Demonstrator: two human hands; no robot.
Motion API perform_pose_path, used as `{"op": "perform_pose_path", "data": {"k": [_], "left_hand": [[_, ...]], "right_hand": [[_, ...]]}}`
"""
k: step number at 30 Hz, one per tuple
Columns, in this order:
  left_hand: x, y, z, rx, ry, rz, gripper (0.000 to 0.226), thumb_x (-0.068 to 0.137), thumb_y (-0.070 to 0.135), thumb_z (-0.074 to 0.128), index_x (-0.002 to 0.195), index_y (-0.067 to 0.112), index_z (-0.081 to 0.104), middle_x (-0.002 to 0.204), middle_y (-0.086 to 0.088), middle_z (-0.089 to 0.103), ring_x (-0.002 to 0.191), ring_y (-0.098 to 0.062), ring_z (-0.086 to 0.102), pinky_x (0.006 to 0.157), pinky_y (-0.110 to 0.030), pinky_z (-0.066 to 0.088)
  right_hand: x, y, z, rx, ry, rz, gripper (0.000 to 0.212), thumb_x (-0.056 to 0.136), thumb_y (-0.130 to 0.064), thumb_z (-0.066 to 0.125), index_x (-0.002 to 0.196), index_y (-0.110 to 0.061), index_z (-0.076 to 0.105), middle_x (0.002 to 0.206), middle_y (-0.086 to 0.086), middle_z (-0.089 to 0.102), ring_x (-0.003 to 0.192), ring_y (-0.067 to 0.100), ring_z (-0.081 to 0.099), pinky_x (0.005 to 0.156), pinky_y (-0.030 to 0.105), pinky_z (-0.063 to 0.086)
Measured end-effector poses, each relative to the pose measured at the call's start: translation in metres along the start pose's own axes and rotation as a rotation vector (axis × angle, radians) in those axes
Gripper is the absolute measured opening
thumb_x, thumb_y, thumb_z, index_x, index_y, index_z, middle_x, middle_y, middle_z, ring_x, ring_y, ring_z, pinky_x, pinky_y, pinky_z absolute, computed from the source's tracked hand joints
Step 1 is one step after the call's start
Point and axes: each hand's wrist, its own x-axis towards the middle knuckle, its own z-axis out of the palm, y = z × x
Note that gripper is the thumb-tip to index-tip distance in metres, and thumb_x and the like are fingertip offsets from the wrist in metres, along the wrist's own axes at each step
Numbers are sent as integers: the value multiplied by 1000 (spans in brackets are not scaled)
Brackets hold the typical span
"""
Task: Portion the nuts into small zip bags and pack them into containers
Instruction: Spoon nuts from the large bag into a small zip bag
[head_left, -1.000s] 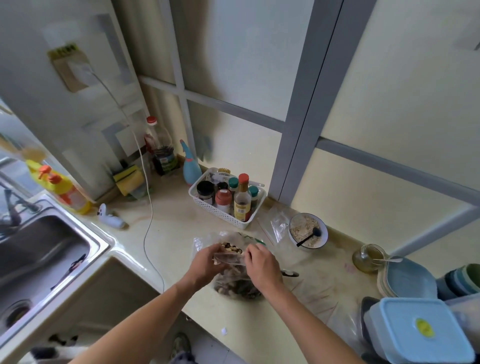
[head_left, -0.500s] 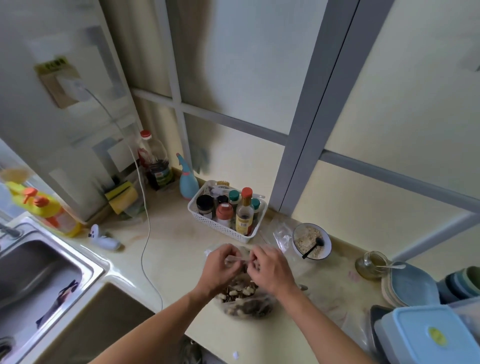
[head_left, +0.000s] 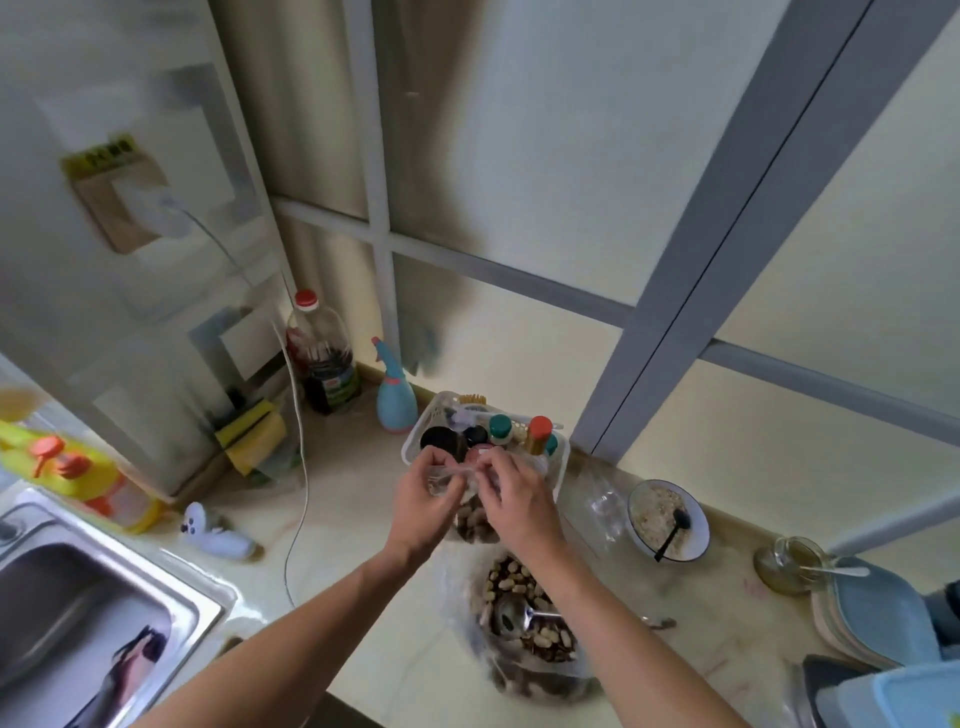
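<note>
A small clear zip bag (head_left: 471, 514) partly filled with nuts hangs in the air above the counter. My left hand (head_left: 423, 501) pinches its top edge on the left and my right hand (head_left: 514, 499) pinches it on the right. Below them a large clear bag of mixed nuts (head_left: 530, 629) stands open on the counter, with a metal spoon (head_left: 511, 616) lying in it. A blue-lidded container (head_left: 904, 699) sits at the bottom right corner.
A white basket of condiment bottles (head_left: 415, 441) stands just behind my hands. A bowl of oats with a black spoon (head_left: 667, 519), empty clear bags (head_left: 602, 506), a glass jar (head_left: 792, 564) and stacked plates (head_left: 878, 613) lie to the right. The sink (head_left: 78, 623) is at left.
Both hands have lifted the small bag off the large nut bag and raised it toward the basket, pinching along its top edge. The view has tilted, showing the large bag below.
</note>
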Motion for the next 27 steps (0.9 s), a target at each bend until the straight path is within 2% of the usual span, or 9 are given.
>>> {"op": "perform_pose_path", "data": {"k": [3, 7, 10, 13, 16, 18, 23, 25, 27], "left_hand": [[11, -10, -10, -70, 5, -50, 10, 85, 18, 68, 86, 20, 58, 80, -10, 64, 78, -35, 62, 70, -58, 53], [33, 5, -15, -112, -15, 31, 11, 82, 17, 67, 86, 18, 57, 78, -4, 62, 73, -25, 60, 68, -50, 52], [51, 9, -22, -122, -33, 88, 12, 82, 13, 67, 87, 13, 57, 79, -2, 62, 74, -25, 60, 68, -43, 52], [61, -8, -35, -112, -60, 59, 10, 85, 11, 66, 88, 13, 57, 83, -5, 61, 77, -26, 60, 69, -39, 52], [57, -43, -46, -65, -119, -101, 11, 85, 11, 64, 89, 19, 57, 82, -8, 63, 70, -29, 61, 63, -46, 54], [50, -75, -54, 33, -160, -230, 12, 85, 16, 65, 93, 22, 58, 83, -3, 68, 71, -28, 67, 65, -49, 58], [42, -131, -73, 187, -288, -316, 23, 87, 45, 67, 92, 23, 70, 86, 5, 75, 77, -15, 72, 75, -46, 59], [47, -133, -71, 182, -283, -312, 24, 90, 46, 66, 90, 22, 71, 83, 5, 75, 77, -15, 72, 74, -44, 59], [54, -126, -67, 185, -246, -275, 23, 92, 44, 62, 88, 23, 70, 81, 5, 74, 77, -14, 71, 73, -38, 58]], "right_hand": [[7, -7, 21, 29, 54, 35, 6, 101, -22, 56, 100, -17, 59, 95, -2, 65, 83, 12, 61, 73, 34, 55], [25, -19, 25, 11, 260, 24, 6, 97, -15, 60, 94, -12, 63, 88, -2, 64, 78, 13, 59, 70, 25, 50], [40, -21, 24, 20, 310, 17, 8, 97, -17, 60, 95, -11, 64, 90, -2, 66, 80, 11, 61, 73, 17, 47], [44, -17, 38, 35, 204, 26, 9, 99, -23, 58, 98, -15, 63, 92, -4, 67, 83, 10, 62, 73, 21, 51], [37, -6, 64, 66, -89, 187, 4, 101, -25, 57, 98, -22, 57, 93, -7, 63, 81, 9, 61, 70, 29, 54], [26, 4, 83, 43, -195, 284, 6, 98, -21, 61, 98, -22, 55, 97, -6, 60, 84, 11, 59, 72, 28, 52], [3, 21, 109, -100, -435, 559, 40, 94, -24, 68, 132, -17, 60, 135, 1, 55, 125, 21, 54, 106, 34, 47], [5, 20, 109, -149, -439, 574, 25, 95, -24, 65, 119, -17, 66, 122, 3, 62, 112, 22, 61, 94, 35, 53], [13, 17, 105, -182, -404, 572, 11, 97, -24, 61, 96, -16, 69, 98, 6, 68, 91, 25, 66, 70, 32, 51]]}}
